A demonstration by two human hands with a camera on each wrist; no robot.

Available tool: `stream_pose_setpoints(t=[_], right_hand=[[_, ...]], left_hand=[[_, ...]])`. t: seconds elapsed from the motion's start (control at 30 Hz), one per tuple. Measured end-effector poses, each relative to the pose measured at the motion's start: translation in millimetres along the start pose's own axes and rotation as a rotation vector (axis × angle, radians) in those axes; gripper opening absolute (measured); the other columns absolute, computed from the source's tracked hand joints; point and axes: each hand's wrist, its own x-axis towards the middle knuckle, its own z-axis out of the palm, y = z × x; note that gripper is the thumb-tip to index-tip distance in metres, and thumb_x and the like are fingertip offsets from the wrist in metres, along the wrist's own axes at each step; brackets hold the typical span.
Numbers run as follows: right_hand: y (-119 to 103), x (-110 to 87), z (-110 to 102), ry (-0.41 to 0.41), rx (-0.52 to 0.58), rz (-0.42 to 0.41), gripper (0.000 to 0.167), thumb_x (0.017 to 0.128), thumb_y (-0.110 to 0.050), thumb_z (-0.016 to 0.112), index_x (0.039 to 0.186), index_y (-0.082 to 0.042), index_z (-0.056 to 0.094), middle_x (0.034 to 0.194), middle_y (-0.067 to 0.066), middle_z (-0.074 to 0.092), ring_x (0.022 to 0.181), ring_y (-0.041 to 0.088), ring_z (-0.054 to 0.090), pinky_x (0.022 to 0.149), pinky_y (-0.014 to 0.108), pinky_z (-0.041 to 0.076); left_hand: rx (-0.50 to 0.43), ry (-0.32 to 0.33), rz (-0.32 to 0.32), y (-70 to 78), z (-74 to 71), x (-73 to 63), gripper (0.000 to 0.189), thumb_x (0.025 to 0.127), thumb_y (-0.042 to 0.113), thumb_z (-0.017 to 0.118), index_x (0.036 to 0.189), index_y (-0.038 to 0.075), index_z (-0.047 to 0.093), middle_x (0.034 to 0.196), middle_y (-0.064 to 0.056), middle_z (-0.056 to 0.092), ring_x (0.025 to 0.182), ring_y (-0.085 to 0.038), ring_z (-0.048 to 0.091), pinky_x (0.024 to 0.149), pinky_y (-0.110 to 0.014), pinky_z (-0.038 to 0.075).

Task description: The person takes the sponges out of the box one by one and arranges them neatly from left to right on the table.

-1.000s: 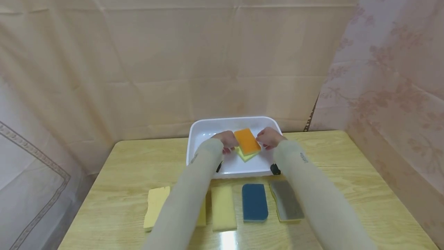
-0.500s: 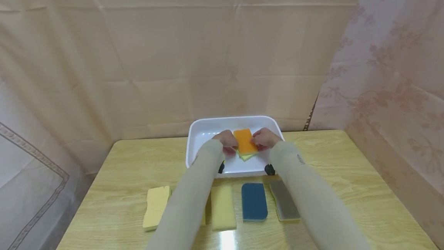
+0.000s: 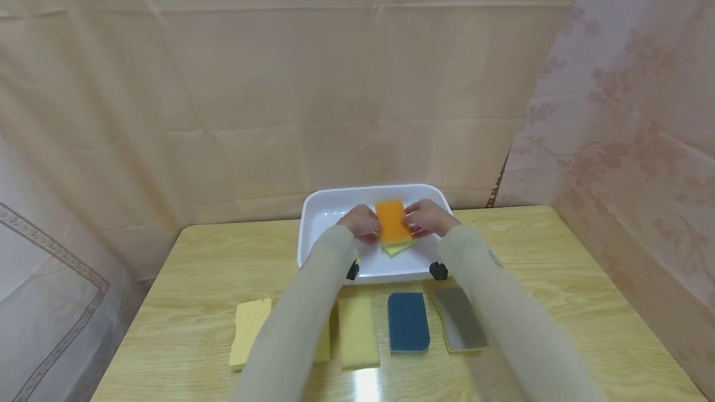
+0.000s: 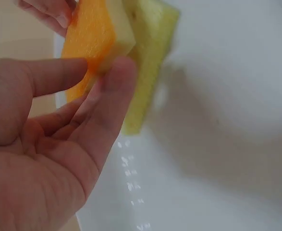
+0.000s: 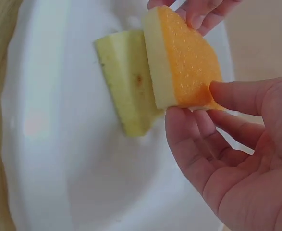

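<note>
Both hands hold one sponge with an orange face and a pale yellow body [image 3: 393, 219] above the white tray [image 3: 318, 209]. The left hand [image 3: 361, 222] pinches its left edge between thumb and fingers, as the left wrist view shows. On the opposite edge, the right hand [image 5: 246, 139] pinches with its thumb on the orange face and fingers beneath. A yellow sponge [image 5: 128, 79] with a small brown spot lies in the tray, partly covered by the raised one. The orange sponge is tilted in both wrist views.
In front of the tray, a row of sponges lies on the wooden table [image 3: 558, 278]: a pale yellow one [image 3: 248, 330], another yellow one [image 3: 359, 332], a dark blue one [image 3: 408, 322] and a grey-topped one [image 3: 460, 320]. The left sleeve hides part of the row. A curtain [image 3: 357, 79] hangs behind.
The orange sponge has turned from slanted to nearly straight and shifted slightly left and away. The right hand has moved left, then a little up with it; the left stays close by.
</note>
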Motion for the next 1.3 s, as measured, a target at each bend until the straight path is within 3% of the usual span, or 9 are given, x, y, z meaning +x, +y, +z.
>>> stream_pose_setpoints(t=[0.17, 0.33, 0.53, 0.73, 1.0, 1.1, 1.3], right_hand=[[9, -7.1, -19, 0.021, 0.032, -0.056, 0.049, 0.102, -0.014, 0.060, 0.144, 0.009, 0.046, 0.135, 0.026, 0.058, 0.105, 0.033, 0.067, 0.087, 0.040, 0.058], [13, -16.7, -29, 0.054, 0.036, -0.088, 0.051, 0.103, -0.019, 0.061, 0.146, 0.004, 0.046, 0.134, 0.024, 0.058, 0.107, 0.033, 0.067, 0.086, 0.038, 0.059], [15, -35.1, -36, 0.072, 0.069, -0.158, 0.050, 0.103, -0.016, 0.060, 0.146, 0.006, 0.045, 0.132, 0.028, 0.057, 0.107, 0.036, 0.067, 0.091, 0.046, 0.056], [25, -64.8, -44, 0.130, 0.047, -0.217, 0.053, 0.103, -0.019, 0.061, 0.148, 0.003, 0.044, 0.133, 0.026, 0.053, 0.106, 0.035, 0.066, 0.086, 0.040, 0.059], [37, -109.4, -45, 0.238, 0.006, -0.320, 0.055, 0.103, -0.021, 0.062, 0.149, 0.003, 0.044, 0.133, 0.026, 0.056, 0.103, 0.036, 0.066, 0.078, 0.035, 0.061], [40, -123.9, -44, 0.245, 0.006, -0.342, 0.056, 0.103, -0.021, 0.062, 0.149, 0.004, 0.043, 0.131, 0.027, 0.055, 0.102, 0.036, 0.066, 0.076, 0.034, 0.061], [48, -151.8, -45, 0.258, -0.021, -0.354, 0.055, 0.102, -0.021, 0.063, 0.148, 0.005, 0.044, 0.129, 0.027, 0.056, 0.097, 0.034, 0.068, 0.073, 0.033, 0.061]], left_hand=[[-0.116, 0.033, 0.061, 11.6, 7.4, -0.1, 0.040, 0.094, 0.005, 0.069, 0.130, -0.007, 0.057, 0.119, -0.019, 0.064, 0.071, -0.020, 0.068, 0.069, -0.029, 0.061], [-0.202, 0.062, 0.091, 20.3, 12.7, -5.3, 0.042, 0.094, 0.006, 0.071, 0.131, -0.006, 0.057, 0.110, -0.017, 0.066, 0.069, -0.019, 0.068, 0.068, -0.027, 0.060], [-0.285, 0.077, 0.146, 26.8, 20.0, -16.2, 0.042, 0.094, 0.006, 0.070, 0.132, -0.004, 0.055, 0.102, -0.017, 0.070, 0.068, -0.021, 0.068, 0.073, -0.034, 0.061], [-0.271, 0.058, 0.227, 35.2, 31.6, -32.6, 0.042, 0.096, 0.010, 0.071, 0.134, 0.001, 0.055, 0.099, -0.012, 0.069, 0.079, -0.028, 0.073, 0.072, -0.033, 0.061], [-0.268, 0.056, 0.318, 45.7, 46.1, -65.7, 0.044, 0.095, 0.014, 0.073, 0.135, 0.006, 0.057, 0.097, -0.005, 0.068, 0.085, -0.034, 0.074, 0.073, -0.035, 0.061], [-0.269, 0.066, 0.345, 46.0, 53.0, -77.0, 0.044, 0.095, 0.015, 0.073, 0.135, 0.008, 0.057, 0.096, -0.003, 0.068, 0.082, -0.031, 0.074, 0.072, -0.033, 0.061], [-0.245, 0.076, 0.341, 44.8, 71.6, -96.2, 0.041, 0.095, 0.023, 0.073, 0.133, 0.015, 0.059, 0.095, 0.004, 0.068, 0.074, -0.017, 0.072, 0.073, -0.027, 0.059]])
